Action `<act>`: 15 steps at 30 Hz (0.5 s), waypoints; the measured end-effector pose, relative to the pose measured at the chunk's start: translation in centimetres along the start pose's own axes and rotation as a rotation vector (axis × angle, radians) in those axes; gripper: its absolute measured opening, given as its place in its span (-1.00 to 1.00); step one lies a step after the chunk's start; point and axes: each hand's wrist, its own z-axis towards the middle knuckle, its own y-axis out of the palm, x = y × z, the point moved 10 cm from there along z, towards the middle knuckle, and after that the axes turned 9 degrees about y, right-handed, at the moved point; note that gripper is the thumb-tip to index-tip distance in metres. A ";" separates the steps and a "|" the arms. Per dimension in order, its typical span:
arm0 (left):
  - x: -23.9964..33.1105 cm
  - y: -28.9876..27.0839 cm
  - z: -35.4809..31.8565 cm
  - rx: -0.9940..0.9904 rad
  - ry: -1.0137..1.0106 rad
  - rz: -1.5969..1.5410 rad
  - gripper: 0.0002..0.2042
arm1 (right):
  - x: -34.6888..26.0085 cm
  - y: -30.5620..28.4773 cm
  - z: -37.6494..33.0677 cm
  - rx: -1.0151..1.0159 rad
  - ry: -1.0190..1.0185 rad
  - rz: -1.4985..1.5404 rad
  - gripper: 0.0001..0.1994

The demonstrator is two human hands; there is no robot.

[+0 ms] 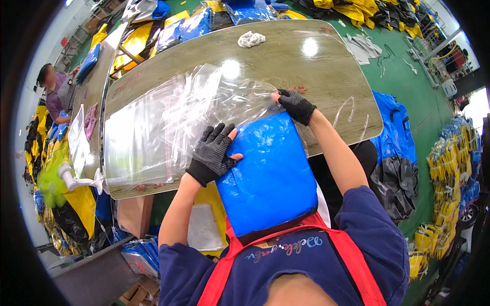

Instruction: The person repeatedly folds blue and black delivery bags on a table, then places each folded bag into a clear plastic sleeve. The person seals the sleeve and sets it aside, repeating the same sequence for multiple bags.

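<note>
A blue folded sheet bundle (270, 171), flat and rectangular with a dark lower edge, leans between the table's near edge and my body. My left hand (213, 152), in a black dotted glove with bare thumb and fingertip, lies spread along the bundle's left edge. Just beyond the bundle's far right corner, my right hand (296, 104), in a matching glove, pinches the edge of a clear plastic bag (250, 99). More clear bags (148, 135) lie in a loose, overlapping stack over the table's left half.
The wood-patterned table (316, 71) has rounded corners; a crumpled white cloth (251, 39) sits at its far side. A small green fan (53, 176) stands left. Another person (58, 94) is at the far left. Blue and black sheeting (393, 153) hangs at the right.
</note>
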 end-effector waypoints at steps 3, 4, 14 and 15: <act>0.3 0.7 -0.7 0.031 0.030 -0.054 -0.41 | 2.7 -0.8 -2.9 -0.065 0.157 -0.055 -0.53; 1.1 0.4 -0.8 0.062 0.048 -0.121 -0.45 | 2.4 -0.6 -4.4 -0.139 0.115 -0.115 -0.50; 1.7 -0.2 -3.8 0.202 -0.074 -0.054 -0.56 | 4.2 0.9 -7.9 -0.254 0.204 -0.100 -0.57; 1.7 -0.3 -4.0 0.220 -0.087 -0.017 -0.57 | 3.9 1.1 -7.9 -0.135 0.064 -0.017 -0.63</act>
